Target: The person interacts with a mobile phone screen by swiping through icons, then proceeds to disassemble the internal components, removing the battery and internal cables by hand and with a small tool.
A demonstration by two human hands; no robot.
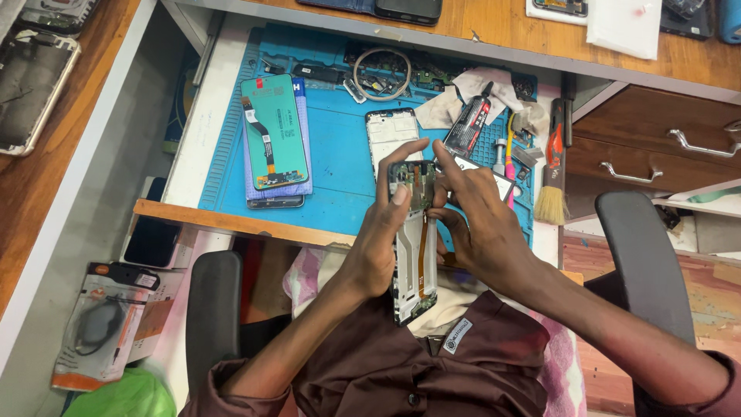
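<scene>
Over the near edge of the blue mat [340,166], seen from the head camera, both hands hold an opened phone frame [413,255] upright above the lap. The left hand [378,247] wraps the frame's left side, its thumb and forefinger closed on the top corner near the camera module. The right hand [478,228] clasps the right edge, its forefinger stretched out and pressing on the upper part of the frame, the other fingers curled behind. So the frame sits between the two palms, its long body running down toward the brown shirt [386,363].

Judging by its look, the frame is light and stiff but thin, with bare circuit parts and a ribbon inside that seem fragile; the plain side rails look like the safest places to hold, clear of the inner parts.

Farther off on the mat lie a green screen panel [274,131] to the left, a white back cover [390,131] just beyond the hands, a glue tube [471,123] and a brush [552,181] to the right. A coiled wire ring [382,73] rests at the far edge.
</scene>
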